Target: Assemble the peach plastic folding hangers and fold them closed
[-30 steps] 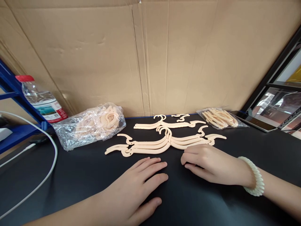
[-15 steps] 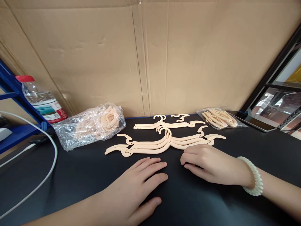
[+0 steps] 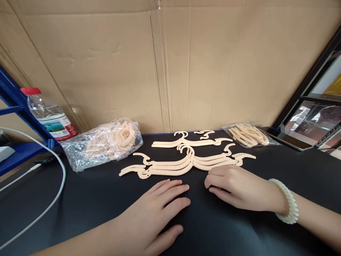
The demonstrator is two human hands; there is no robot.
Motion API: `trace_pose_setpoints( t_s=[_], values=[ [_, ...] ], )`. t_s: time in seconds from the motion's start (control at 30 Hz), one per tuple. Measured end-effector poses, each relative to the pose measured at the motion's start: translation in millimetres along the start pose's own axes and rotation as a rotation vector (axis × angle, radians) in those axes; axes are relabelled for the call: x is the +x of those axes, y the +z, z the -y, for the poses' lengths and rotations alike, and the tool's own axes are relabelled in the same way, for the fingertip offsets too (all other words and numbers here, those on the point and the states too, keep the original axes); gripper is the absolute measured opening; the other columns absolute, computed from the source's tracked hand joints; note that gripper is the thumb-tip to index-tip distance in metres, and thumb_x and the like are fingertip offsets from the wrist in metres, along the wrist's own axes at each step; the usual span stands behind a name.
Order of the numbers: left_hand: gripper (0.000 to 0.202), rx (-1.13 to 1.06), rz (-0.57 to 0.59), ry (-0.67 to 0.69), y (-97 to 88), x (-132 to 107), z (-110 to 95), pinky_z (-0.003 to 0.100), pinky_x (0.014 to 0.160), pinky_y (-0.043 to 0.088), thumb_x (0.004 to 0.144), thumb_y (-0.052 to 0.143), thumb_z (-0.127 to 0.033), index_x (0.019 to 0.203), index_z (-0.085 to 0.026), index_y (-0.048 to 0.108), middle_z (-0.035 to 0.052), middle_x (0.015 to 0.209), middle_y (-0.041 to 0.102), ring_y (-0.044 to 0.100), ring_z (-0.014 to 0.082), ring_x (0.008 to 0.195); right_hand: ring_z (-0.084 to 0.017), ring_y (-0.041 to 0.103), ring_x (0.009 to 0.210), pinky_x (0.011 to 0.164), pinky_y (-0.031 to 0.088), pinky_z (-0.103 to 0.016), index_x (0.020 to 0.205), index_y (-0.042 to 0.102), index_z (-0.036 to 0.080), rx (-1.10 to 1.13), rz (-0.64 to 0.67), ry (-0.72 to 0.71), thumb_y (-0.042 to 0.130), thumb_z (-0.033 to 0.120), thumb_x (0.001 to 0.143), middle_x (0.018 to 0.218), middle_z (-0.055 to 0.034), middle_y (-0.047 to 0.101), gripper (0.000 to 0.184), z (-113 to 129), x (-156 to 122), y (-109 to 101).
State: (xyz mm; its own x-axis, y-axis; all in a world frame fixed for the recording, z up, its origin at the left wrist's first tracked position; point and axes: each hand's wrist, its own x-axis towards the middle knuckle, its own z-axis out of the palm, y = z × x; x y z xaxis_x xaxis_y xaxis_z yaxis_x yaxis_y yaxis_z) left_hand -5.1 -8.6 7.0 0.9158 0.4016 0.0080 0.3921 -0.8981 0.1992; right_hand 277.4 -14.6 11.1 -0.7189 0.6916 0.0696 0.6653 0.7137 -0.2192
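Observation:
My left hand (image 3: 157, 209) lies palm down on the black tabletop (image 3: 87, 202), fingers stretched out and apart, holding nothing. To its right, my right hand (image 3: 237, 186) rests with curled fingers, nothing visible in them. A white beaded bracelet (image 3: 286, 201) circles that wrist. Just beyond both hands lies a row of beige folding clothes hangers (image 3: 170, 172), with hooks at the centre and curved end pieces on both sides. My right hand covers part of the nearest hanger's right side. Farther back is another hanger (image 3: 199, 142), its left arm without an end piece. Small curved pieces (image 3: 205, 136) lie behind it.
At the left stand a clear bag of curved beige parts (image 3: 106, 144) and a red-capped water bottle (image 3: 52, 117). A white cable (image 3: 62, 177) loops nearby. Toward the back right are a bag of long beige parts (image 3: 247, 134) and a flat tablet-like device (image 3: 287, 138). Cardboard (image 3: 199, 64) walls the back.
The camera view has tilted very slightly. Both hands and the hangers stay where they were.

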Motion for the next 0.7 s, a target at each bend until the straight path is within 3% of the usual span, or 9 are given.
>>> trace_pose_setpoints(
  t_s=[0.57, 0.7],
  values=[
    [0.044, -0.024, -0.029, 0.002, 1.0, -1.9, 0.1, 0.048, 0.113, 0.036, 0.092, 0.051, -0.026, 0.136, -0.021, 0.048, 0.0083, 0.152, 0.041, 0.036, 0.0291, 0.14, -0.016, 0.054, 0.07, 0.063, 0.038, -0.028, 0.09, 0.058, 0.02, -0.01, -0.007, 0.013, 0.044, 0.013, 0.094, 0.081, -0.0013, 0.061, 0.017, -0.2, 3.4, 0.2],
    [0.045, -0.044, -0.093, -0.004, 6.4, -2.2, 0.0, 0.047, 0.114, 0.035, 0.09, 0.053, -0.024, 0.135, -0.024, 0.049, 0.0064, 0.151, 0.044, 0.038, 0.0281, 0.139, -0.015, 0.054, 0.069, 0.063, 0.039, -0.028, 0.087, 0.058, 0.019, -0.005, -0.027, 0.004, 0.043, 0.012, 0.093, 0.079, -0.0012, 0.06, 0.018, 0.9, 5.5, -0.6]
  ],
)
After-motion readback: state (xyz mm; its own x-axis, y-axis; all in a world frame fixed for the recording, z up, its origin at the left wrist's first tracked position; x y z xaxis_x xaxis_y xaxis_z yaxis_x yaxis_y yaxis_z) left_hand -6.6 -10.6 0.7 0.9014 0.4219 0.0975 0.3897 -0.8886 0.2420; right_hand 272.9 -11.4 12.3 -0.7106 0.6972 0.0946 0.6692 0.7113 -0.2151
